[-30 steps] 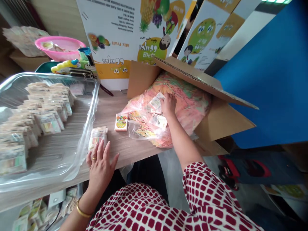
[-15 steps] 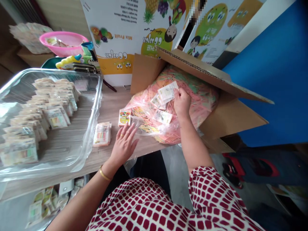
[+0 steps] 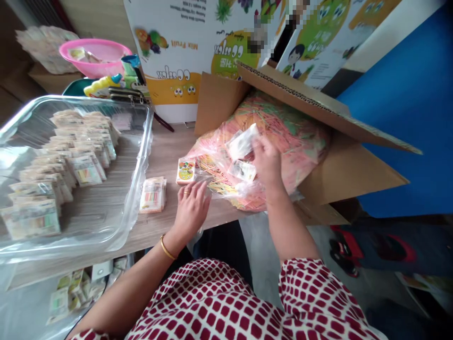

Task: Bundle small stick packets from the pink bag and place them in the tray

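My right hand [image 3: 268, 158] pinches a small white packet [image 3: 243, 143], slightly blurred, above a clear plastic bag full of thin coloured sticks [image 3: 286, 130]. Another printed packet [image 3: 243, 171] lies on the bag just below it. My left hand [image 3: 192, 208] rests at the bag's near left edge, fingers loosely bent and holding nothing that I can see. Just beyond its fingertips is a small fruit-printed pack [image 3: 186, 171]. To the left of that, a short stack of packets [image 3: 153, 194] sits on the table.
A clear plastic tray [image 3: 106, 226] holds rows of filled packets [image 3: 83, 151] on the left. The open cardboard box [image 3: 357, 172] around the bag spreads its flaps to the right. Behind stand a pink basin [image 3: 95, 68], a yellow bottle [image 3: 101, 86] and printed cartons [image 3: 170, 89].
My right hand has tilted the packet it holds and shifted slightly down. My left hand has moved a little right, its fingers more bent. The view has shifted slightly.
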### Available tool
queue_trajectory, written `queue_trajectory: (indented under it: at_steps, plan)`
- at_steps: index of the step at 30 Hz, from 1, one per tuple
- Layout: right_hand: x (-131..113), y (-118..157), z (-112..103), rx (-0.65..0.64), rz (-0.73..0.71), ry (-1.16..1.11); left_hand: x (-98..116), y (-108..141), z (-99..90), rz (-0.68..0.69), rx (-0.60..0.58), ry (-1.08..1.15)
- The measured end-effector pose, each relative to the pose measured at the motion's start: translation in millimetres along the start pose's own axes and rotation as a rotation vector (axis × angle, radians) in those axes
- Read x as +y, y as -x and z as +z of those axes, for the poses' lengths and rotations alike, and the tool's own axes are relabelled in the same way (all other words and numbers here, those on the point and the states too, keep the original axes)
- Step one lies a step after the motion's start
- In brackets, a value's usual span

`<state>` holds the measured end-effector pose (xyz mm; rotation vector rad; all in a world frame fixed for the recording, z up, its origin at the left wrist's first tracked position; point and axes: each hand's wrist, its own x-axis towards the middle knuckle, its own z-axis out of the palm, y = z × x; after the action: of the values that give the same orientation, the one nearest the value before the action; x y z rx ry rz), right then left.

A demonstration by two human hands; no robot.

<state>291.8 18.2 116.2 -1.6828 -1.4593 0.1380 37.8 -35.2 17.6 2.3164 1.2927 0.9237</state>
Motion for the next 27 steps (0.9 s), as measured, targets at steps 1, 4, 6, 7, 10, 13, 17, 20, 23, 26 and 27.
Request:
queue_trajectory:
  at_steps: [1, 4, 6, 7, 10, 13, 17, 20, 23, 26, 27]
  plan:
    - [-9, 14, 6, -0.169, 0.020, -0.093, -1, -5, -6.7, -0.015, 0.055, 0.108]
    - [-27, 49, 34, -0.643, 0.058, -0.311, -11, -17, -20.1, -0.171, 0.050, 0.500]
    - [-30, 61, 53, -0.811, 0.045, -0.329, -21, -18, -21.9, -0.314, -0.107, 0.742]
    - [-30, 61, 62, -0.832, 0.040, -0.282, -25, -17, -21.1, -0.388, -0.166, 0.827]
    - [-29, 50, 87, -0.722, 0.020, 0.098, -32, -9, -16.5, -0.616, -0.123, 0.961]
    - [-30, 35, 116, -0.633, -0.081, 0.519, -31, 0, -13.8, -0.740, -0.057, 1.003]
    - [-32, 27, 155, -0.614, -0.105, 0.744, -26, 5, -15.9, -0.766, -0.017, 1.019]
    - [-30, 25, 169, -0.597, -0.099, 0.787, -27, 6, -18.8, -0.809, -0.011, 1.101]
    - [-29, 26, 166, -0.617, -0.122, 0.789, -31, 9, -20.2, -0.864, -0.017, 1.155]
    - [-32, 32, 154, -0.623, -0.211, 0.797, -37, 11, -19.7, -0.887, 0.009, 1.189]
    - [-34, 35, 149, -0.623, -0.246, 0.801, -39, 12, -19.2, -0.884, 0.017, 1.209]
